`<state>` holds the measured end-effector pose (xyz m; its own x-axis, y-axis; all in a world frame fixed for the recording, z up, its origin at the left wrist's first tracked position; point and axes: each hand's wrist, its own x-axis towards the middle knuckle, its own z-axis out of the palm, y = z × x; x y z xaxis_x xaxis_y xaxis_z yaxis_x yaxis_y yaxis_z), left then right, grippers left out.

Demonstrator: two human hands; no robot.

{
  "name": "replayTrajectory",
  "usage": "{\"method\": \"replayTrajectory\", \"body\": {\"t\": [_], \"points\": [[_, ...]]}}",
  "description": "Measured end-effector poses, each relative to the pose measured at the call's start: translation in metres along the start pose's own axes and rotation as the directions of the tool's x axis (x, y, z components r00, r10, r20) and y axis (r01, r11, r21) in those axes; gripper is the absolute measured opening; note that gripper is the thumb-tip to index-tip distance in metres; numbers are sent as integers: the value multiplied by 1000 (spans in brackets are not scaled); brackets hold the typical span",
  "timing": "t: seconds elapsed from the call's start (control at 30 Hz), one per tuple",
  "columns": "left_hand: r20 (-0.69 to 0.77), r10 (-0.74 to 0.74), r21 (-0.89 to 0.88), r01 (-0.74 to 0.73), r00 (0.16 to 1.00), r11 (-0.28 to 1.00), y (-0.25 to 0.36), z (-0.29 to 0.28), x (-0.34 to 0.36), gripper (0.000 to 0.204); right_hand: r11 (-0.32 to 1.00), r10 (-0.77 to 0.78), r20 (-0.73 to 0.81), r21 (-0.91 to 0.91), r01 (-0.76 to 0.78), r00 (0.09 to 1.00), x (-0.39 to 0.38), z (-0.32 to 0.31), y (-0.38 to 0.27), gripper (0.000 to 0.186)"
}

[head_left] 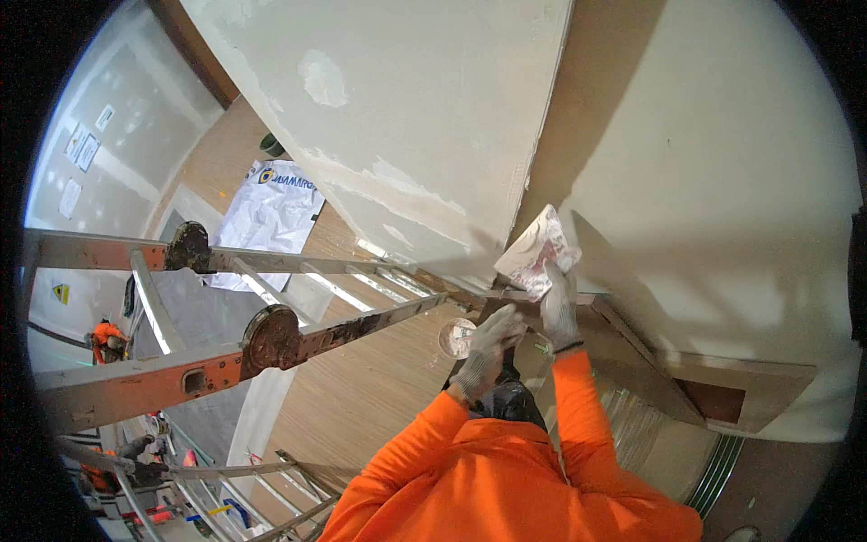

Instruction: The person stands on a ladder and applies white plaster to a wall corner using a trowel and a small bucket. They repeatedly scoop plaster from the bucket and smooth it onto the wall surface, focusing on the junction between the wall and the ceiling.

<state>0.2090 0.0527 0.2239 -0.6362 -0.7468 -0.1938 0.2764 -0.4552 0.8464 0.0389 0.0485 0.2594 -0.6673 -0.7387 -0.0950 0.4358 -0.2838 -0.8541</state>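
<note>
Matt knitted work gloves (562,312), smeared flat tool (533,251); smooth metal ladder rungs (155,303); matt drywall (424,99), roughly patched; wood-grain floor (348,397); creased plastic sheet (257,226)

Head-worn fisheye view; faces steeply down; floor (352,388) well below

left hand (485,350), right hand (560,305): greyish-white gloves | plaster-smeared plate (533,250): off-white, pinkish-brown smears | sweatshirt (479,479): bright orange | ladder rungs (156,303): silver | ladder rails (135,397): orange-red, grey | wood-grain floor (334,397): tan, fine stripes | plastic sheet (266,217): white, blue print | plasterboard wall (424,99): grey-beige, white patches
</note>
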Motion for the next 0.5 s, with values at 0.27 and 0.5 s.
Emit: {"method": "replayTrajectory", "body": {"t": [0.27,0.5], "points": [[-289,-205,18,219,935,976,-4,-123,-83,39,843,31,-63,-534,-60,998,74,0,3,29],[-536,-221,-167,155,814,974,-34,-215,-139,35,964,-15,-30,-265,6,999,52,61,-97,25]]}}
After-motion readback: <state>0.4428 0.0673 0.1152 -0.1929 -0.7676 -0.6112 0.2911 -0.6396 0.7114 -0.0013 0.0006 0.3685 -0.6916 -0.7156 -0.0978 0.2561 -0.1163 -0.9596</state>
